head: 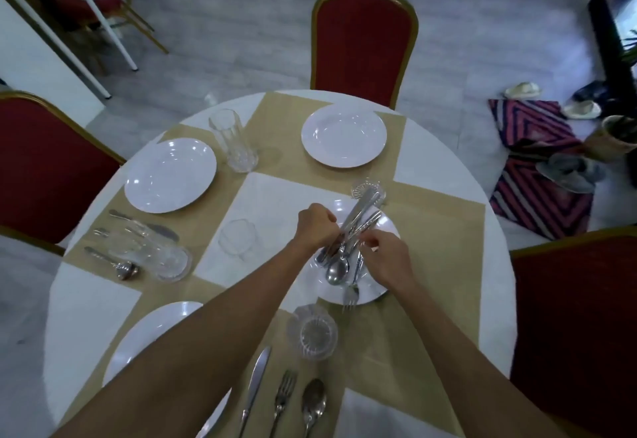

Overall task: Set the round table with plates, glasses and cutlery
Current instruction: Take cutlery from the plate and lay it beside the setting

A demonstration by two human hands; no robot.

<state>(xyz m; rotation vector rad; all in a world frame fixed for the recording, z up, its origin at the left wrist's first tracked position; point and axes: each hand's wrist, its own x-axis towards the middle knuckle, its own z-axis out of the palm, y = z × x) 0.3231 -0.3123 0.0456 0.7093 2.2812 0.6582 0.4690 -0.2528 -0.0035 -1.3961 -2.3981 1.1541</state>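
Observation:
My left hand (pixel 315 227) grips a bundle of cutlery (pixel 358 217) above the right-hand white plate (pixel 375 286); a spoon bowl hangs from the bundle's lower end. My right hand (pixel 386 255) pinches a fork (pixel 353 286) that hangs tines down over the same plate. White plates also lie at the far side (pixel 343 135), at the left (pixel 170 175) and near me (pixel 144 337), the last partly hidden by my left arm. A knife (pixel 255 389), fork (pixel 282 399) and spoon (pixel 313 403) lie by the near plate.
Glasses stand at the back left (pixel 234 141), the centre (pixel 238 239), near me (pixel 312 330) and behind the cutlery bundle (pixel 366 189); another (pixel 155 251) lies over cutlery at the left setting. Red chairs (pixel 362 41) ring the round table (pixel 448 168).

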